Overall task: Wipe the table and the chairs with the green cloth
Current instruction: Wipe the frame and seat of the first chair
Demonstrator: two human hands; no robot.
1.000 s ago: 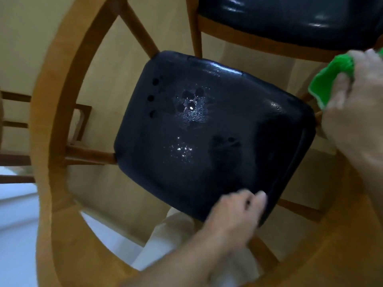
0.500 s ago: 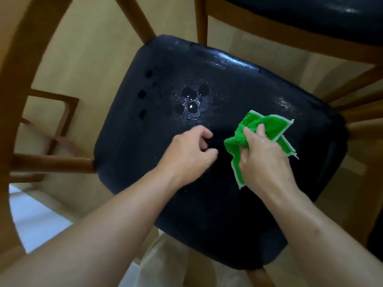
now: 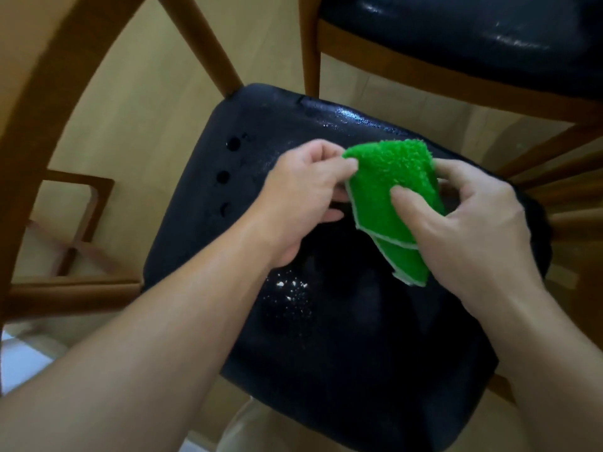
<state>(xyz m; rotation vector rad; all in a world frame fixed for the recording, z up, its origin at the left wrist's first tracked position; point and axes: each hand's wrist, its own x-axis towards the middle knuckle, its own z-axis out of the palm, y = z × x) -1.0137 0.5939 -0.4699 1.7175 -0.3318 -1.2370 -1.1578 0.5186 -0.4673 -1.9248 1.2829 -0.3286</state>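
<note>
I look down on a chair with a shiny black padded seat (image 3: pixel 342 347) in a brown wooden frame. Above the seat's middle, both hands hold the green cloth (image 3: pixel 391 197), which is folded and has a pale hem. My left hand (image 3: pixel 306 197) pinches its upper left corner between thumb and fingers. My right hand (image 3: pixel 470 230) grips its right side, thumb pressed on the front face. The cloth's lower corner hangs free above the seat. Small bright glints and three round dimples show on the seat's left part.
A second chair with a black seat (image 3: pixel 473 37) and wooden rail stands at the top right. The curved wooden backrest (image 3: pixel 39 102) of the near chair arcs along the left. Beige floor lies beneath, and pale trousers show at the bottom edge.
The right hand brought the cloth from the right edge to above the seat. The left hand left the seat's front edge, rose, and took hold of the cloth's left corner.
</note>
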